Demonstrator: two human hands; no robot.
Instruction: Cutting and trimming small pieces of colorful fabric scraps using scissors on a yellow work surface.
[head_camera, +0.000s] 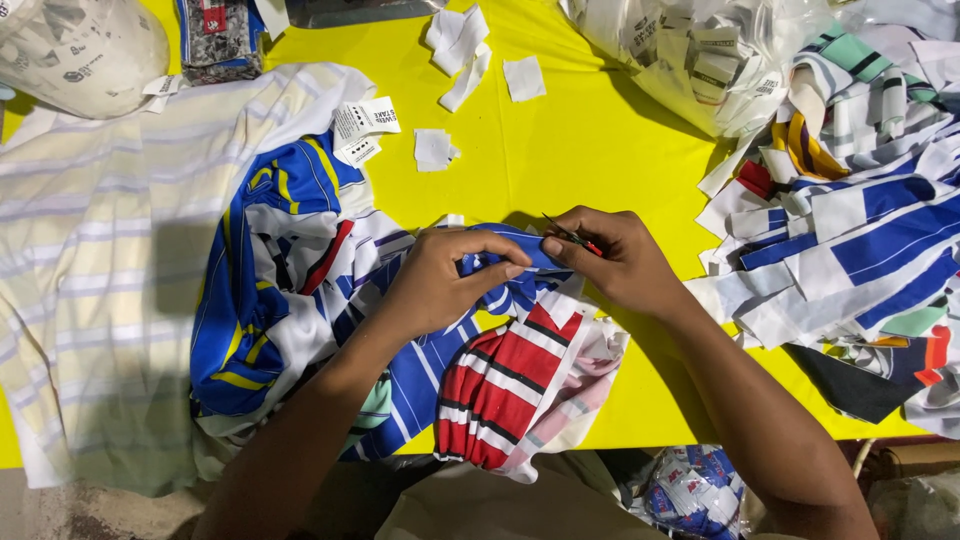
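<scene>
At frame centre on the yellow desk (590, 150), left hand (440, 285) grip pinches blue striped garment fold (500, 262); right hand (620, 262) grip closed on small thread snips (572, 236) touching the fold.

Your tabletop (590, 140) is bright yellow. On it, left: a pale striped shirt (90, 270). Centre: a blue, white and red garment heap (300, 300) under your hands. Right: a pile of cut striped pieces (860, 230). Far edge: white label scraps (460, 45), a clear bag of labels (700, 60), tags (362, 128).
</scene>
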